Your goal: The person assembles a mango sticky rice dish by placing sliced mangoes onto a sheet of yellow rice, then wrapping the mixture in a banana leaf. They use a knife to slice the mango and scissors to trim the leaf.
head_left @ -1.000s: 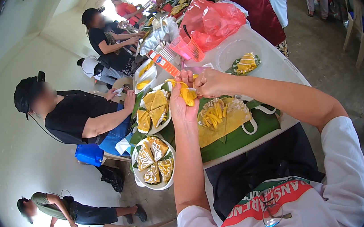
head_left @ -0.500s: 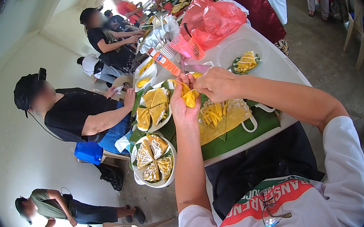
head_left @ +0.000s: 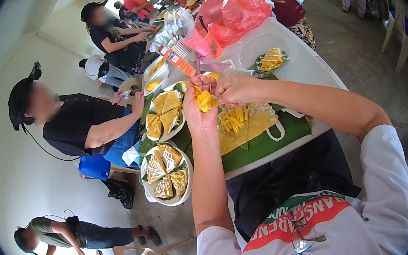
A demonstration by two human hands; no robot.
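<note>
My left hand (head_left: 199, 117), palm up and fingers curled, cradles a soft yellow piece of fruit (head_left: 206, 101) that looks like mango. Beside it, my right hand (head_left: 238, 89) is closed, its fingertips at the fruit. What the right fingers pinch is too small to make out. Below the hands, a thin yellow crepe (head_left: 262, 130) lies on a green banana leaf (head_left: 295, 133). Yellow fruit strips (head_left: 232, 119) are heaped on the crepe, over some white cream. A broad flat blade (head_left: 215, 66) rests on the table beyond my hands.
Left stand a plate of folded crepes (head_left: 167, 105) and a white dish (head_left: 186, 159) with white-drizzled ones. Farther off are an orange carton (head_left: 179, 62), a pink cup (head_left: 210, 43), a red plastic bag (head_left: 236, 13) and a clear round lid (head_left: 250, 51). A person in black (head_left: 80, 121) sits left.
The yellow fruit in my left palm now looks more spread into pieces. My right hand has drawn slightly lower beside it. The whole view has shifted a little.
</note>
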